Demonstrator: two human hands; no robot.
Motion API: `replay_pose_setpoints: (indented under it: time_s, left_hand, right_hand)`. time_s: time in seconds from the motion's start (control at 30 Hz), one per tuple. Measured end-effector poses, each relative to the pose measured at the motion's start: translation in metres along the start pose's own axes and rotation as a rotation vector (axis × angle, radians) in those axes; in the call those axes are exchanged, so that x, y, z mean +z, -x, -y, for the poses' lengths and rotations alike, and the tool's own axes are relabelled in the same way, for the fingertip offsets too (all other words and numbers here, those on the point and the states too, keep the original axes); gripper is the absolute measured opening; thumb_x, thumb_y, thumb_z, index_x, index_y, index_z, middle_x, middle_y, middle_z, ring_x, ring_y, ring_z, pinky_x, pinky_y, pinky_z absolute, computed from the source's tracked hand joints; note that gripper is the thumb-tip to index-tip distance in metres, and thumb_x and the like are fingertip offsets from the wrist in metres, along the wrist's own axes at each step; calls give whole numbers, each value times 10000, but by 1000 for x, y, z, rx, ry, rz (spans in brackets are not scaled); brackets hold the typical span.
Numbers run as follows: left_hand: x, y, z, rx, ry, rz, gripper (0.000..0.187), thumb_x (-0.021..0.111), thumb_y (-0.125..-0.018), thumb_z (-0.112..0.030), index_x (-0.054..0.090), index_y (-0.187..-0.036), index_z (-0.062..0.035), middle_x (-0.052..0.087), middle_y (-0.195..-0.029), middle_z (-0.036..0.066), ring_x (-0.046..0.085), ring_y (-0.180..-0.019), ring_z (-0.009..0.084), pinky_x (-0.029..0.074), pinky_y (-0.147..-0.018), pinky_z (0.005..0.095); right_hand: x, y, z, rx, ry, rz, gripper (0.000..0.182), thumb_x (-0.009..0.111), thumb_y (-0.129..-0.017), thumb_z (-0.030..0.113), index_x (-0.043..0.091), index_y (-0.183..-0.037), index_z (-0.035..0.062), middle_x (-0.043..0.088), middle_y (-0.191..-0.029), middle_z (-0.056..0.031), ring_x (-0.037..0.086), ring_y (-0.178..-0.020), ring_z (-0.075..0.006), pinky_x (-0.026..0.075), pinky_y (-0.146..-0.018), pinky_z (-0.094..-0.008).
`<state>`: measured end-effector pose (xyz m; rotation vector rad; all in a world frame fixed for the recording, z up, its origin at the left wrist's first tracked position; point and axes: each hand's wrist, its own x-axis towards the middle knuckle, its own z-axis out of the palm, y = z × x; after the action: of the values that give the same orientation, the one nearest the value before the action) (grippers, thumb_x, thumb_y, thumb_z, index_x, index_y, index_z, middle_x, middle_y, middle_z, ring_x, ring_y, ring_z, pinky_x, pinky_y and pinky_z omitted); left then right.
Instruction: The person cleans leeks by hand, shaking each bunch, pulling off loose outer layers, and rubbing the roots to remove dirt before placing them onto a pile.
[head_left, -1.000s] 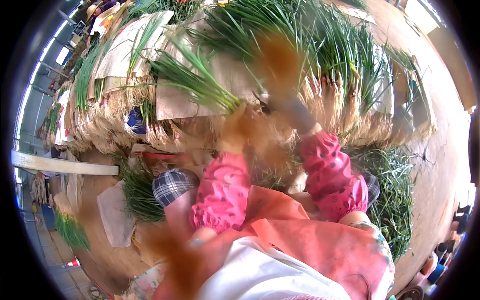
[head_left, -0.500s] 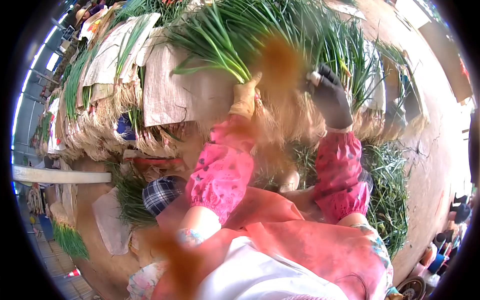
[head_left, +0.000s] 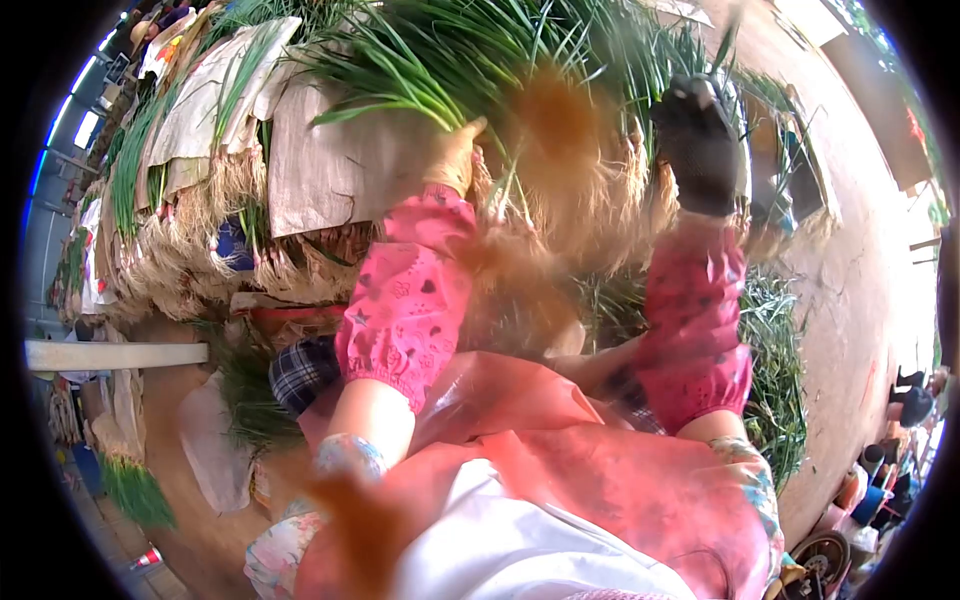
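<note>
Near 12 o'clock, the yellow-gloved left hand [head_left: 453, 160] had its fingers closed about the base of a leafy green bunch [head_left: 408, 88], fanned toward 11 o'clock beside a pale cloth [head_left: 322, 165]. The black-gloved right hand [head_left: 698, 145], at 2 o'clock, was near rooted stalks [head_left: 637, 160]; its blurred fingers' state could not be told.

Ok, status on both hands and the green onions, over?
Left hand: yellow-gloved, against the green onions. Right hand: black-gloved, farther right, grip unclear. Brown blur hides part of the view between them.
</note>
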<state>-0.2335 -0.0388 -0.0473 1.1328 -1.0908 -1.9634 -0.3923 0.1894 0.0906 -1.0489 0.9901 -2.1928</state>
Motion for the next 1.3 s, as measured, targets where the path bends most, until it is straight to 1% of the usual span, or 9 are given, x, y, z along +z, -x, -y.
replay_pose_setpoints:
  time_s: [0.1,0.3,0.4,0.47,0.57,0.73,1.03,1.17,1.3]
  left_hand:
    - [-20,26,-20,7,-91,86,262,700,-766,-263,615,-853,-31,552,-591,31,384,-409,86,326,-377,235]
    - [-90,96,-7,110,-448,131,212,704,-752,-218,661,-887,-60,653,-718,42,436,-433,36,350,-374,177]
    - [-72,114,29,117,-440,207,248,730,-724,-150,642,-932,-47,655,-801,39,518,-514,53,434,-419,205]
    - [-48,91,77,405,-191,67,279,734,-718,-129,627,-957,-31,646,-818,47,548,-548,97,461,-449,242]
    - [-52,91,68,157,-649,104,286,676,-770,-115,581,-1004,19,612,-732,46,530,-527,97,446,-438,226]
    - [-102,124,4,74,232,215,133,637,-812,-180,564,-812,-69,535,-651,3,480,-479,65,359,-348,177]
    - [8,128,75,229,-241,-65,289,772,-662,-250,619,-725,-13,619,-665,43,546,-543,106,427,-469,285]
    - [-13,73,124,327,-701,-311,341,745,-655,-244,638,-773,57,633,-665,74,556,-493,130,424,-440,302]
    - [-42,108,91,193,-276,-88,126,708,-713,-126,630,-744,-32,536,-556,7,418,-382,92,327,-349,240]
  right_hand:
    - [6,25,4,-118,749,43,154,539,-864,129,518,-969,17,559,-969,-113,570,-835,-191,506,-697,-339]
    - [-3,148,-11,661,212,68,136,564,-831,152,556,-873,23,586,-814,-71,561,-755,-154,460,-685,-307]
    - [-100,236,-111,581,1298,1453,149,518,-776,139,613,-852,52,608,-752,-103,588,-741,-247,448,-746,-381]
    - [-102,250,-128,403,1458,1094,142,531,-774,174,612,-830,71,601,-735,-116,590,-727,-270,457,-700,-378]
    - [-34,185,-114,287,1301,653,209,562,-790,286,627,-899,121,598,-706,-143,598,-693,-351,475,-625,-405]
    - [16,134,-87,323,1262,460,242,568,-811,279,623,-958,95,613,-763,-181,611,-740,-344,479,-653,-376]
    - [24,119,-114,243,742,226,321,612,-827,203,588,-1037,-39,659,-902,-100,584,-810,-94,463,-716,-254]
    - [31,107,-101,382,556,99,327,613,-818,217,588,-1041,-21,658,-889,-86,593,-793,-108,459,-706,-259]
    - [50,93,-120,212,832,119,271,582,-803,226,598,-974,16,645,-852,-126,613,-775,-185,457,-709,-289]
